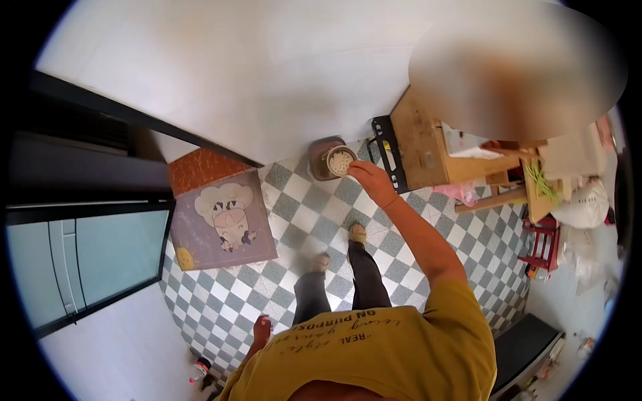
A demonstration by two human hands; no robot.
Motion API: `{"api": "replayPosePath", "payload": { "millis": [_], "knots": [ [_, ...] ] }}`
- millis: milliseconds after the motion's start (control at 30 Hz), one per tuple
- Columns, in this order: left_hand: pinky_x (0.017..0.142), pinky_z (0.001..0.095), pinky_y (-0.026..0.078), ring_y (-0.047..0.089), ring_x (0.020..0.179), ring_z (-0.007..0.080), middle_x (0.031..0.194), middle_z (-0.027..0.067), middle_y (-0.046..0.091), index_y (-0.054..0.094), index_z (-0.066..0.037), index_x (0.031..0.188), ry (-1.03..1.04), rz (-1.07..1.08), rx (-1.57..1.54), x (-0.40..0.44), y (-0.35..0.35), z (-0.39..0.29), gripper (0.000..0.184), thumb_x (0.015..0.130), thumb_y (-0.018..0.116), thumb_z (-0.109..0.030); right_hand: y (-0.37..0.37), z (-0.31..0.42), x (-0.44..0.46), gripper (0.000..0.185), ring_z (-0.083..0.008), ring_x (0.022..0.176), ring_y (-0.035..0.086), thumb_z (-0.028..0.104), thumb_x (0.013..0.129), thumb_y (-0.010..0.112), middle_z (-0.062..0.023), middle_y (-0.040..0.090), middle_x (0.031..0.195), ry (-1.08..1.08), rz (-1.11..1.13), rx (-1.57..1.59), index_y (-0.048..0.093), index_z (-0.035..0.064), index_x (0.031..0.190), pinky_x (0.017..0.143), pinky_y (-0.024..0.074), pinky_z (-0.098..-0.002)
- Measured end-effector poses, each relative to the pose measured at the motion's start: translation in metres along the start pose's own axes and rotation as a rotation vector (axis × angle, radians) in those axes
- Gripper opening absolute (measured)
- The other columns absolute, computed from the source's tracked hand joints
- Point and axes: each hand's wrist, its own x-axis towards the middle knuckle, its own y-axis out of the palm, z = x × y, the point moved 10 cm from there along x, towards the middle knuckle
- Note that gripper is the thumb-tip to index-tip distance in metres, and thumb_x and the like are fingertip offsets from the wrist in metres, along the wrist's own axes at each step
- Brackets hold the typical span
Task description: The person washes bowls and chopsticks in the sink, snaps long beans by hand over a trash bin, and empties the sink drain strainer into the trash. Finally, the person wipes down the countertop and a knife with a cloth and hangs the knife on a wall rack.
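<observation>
My right hand (374, 182) pinches the rim of a small round strainer-like cup (340, 161) with a pale, perforated bottom. The cup is over the right side of a dark bin (320, 162) that stands on the floor against the white wall. Whatever lies inside the bin is hard to make out. Down by my left side hangs my left hand (263, 330), near my leg; its fingers are small and partly curled, and nothing shows clearly in it.
A cartoon mat (227, 224) lies on the checkered floor (294, 207) before a glass-panelled door (114, 257). Right of the bin are a black rack (389, 154) and a wooden cabinet (418, 144). Farther right stand a red stool (540, 246) and green vegetables (539, 180).
</observation>
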Motion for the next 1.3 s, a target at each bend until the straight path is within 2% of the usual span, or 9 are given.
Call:
{"api": "replayPosePath", "payload": {
  "millis": [167,233,300,433,767,900,1000,1233,1300],
  "knots": [
    [0.052,0.0261,0.045,0.056,0.062,0.0120,0.070,0.0061,0.060,0.062,-0.001,0.089,0.296,0.017,-0.058,0.082,-0.005,-0.109,0.018,0.085,0.055,-0.017,-0.092,0.116,-0.004,0.025,-0.0276,0.087,0.060,0.001,0.070,0.059,-0.0119,0.060,0.100,-0.136,-0.103,-0.179,0.061,0.0027,0.095,0.072,0.0509,-0.0321],
    [0.058,0.0261,0.045,0.057,0.065,0.0116,0.072,0.0055,0.060,0.061,0.000,0.092,0.497,0.150,0.095,0.043,0.035,-0.257,0.024,0.087,0.055,-0.023,-0.114,0.158,-0.012,0.027,-0.0272,0.086,0.060,0.002,0.068,0.058,-0.0114,0.060,0.100,-0.162,-0.112,-0.234,0.061,0.0028,0.095,0.071,0.0509,-0.0319],
    [0.064,0.0262,0.047,0.058,0.073,0.0126,0.079,0.0045,0.060,0.061,0.001,0.093,0.559,0.371,-0.114,-0.032,0.083,-0.385,0.027,0.089,0.055,-0.026,-0.125,0.188,-0.019,0.028,-0.0267,0.085,0.060,0.002,0.067,0.057,-0.0110,0.060,0.100,-0.188,-0.108,-0.277,0.061,0.0027,0.095,0.070,0.0507,-0.0319],
    [0.068,0.0304,0.049,0.057,0.075,0.0164,0.088,0.0065,0.058,0.050,-0.005,0.108,0.636,0.733,-0.329,-0.150,0.144,-0.513,0.023,0.092,0.050,-0.022,-0.136,0.232,-0.030,0.032,-0.0260,0.083,0.059,0.002,0.066,0.056,-0.0107,0.059,0.100,-0.207,-0.068,-0.329,0.060,0.0026,0.097,0.068,0.0501,-0.0320],
    [0.057,0.0280,0.051,0.059,0.065,0.0144,0.077,0.0064,0.057,0.045,-0.006,0.086,0.777,0.763,-0.216,-0.176,0.215,-0.583,0.008,0.086,0.053,-0.004,-0.182,0.217,-0.026,0.032,-0.0266,0.082,0.059,0.000,0.070,0.057,-0.0125,0.059,0.102,-0.071,-0.173,-0.303,0.059,0.0025,0.101,0.069,0.0493,-0.0334],
    [0.056,0.0266,0.052,0.059,0.062,0.0146,0.074,0.0073,0.057,0.043,-0.005,0.087,0.904,0.693,-0.234,-0.171,0.238,-0.615,0.008,0.087,0.051,-0.003,-0.180,0.152,-0.022,0.030,-0.0131,0.065,0.054,0.004,0.081,0.052,-0.0117,0.063,0.088,0.542,-0.322,0.198,0.057,0.0004,0.110,0.060,0.0457,-0.0257],
    [0.057,0.0263,0.053,0.059,0.062,0.0144,0.075,0.0071,0.057,0.042,-0.005,0.086,0.920,0.672,-0.215,-0.166,0.248,-0.623,0.008,0.087,0.050,-0.001,-0.157,0.101,-0.010,0.028,-0.0120,0.064,0.053,0.009,0.084,0.049,-0.0109,0.063,0.084,0.744,-0.315,0.422,0.055,0.0017,0.111,0.059,0.0453,-0.0260],
    [0.057,0.0266,0.053,0.058,0.064,0.0127,0.075,0.0052,0.054,0.042,-0.004,0.085,1.068,0.757,-0.070,-0.158,0.261,-0.653,0.009,0.088,0.049,0.000,-0.157,0.104,0.028,0.020,-0.0358,0.077,0.059,0.007,0.082,0.047,-0.0175,0.059,0.088,0.571,-0.226,0.063,0.058,0.0058,0.098,0.070,0.0465,-0.0414],
    [0.056,0.0257,0.050,0.058,0.062,0.0123,0.073,0.0050,0.055,0.043,-0.004,0.085,1.060,0.796,-0.039,-0.154,0.261,-0.662,0.008,0.088,0.049,0.000,-0.162,0.112,0.033,0.020,-0.0361,0.080,0.058,0.008,0.081,0.048,-0.0167,0.058,0.091,0.524,-0.098,-0.102,0.059,0.0073,0.098,0.071,0.0470,-0.0424]
  ]
}}
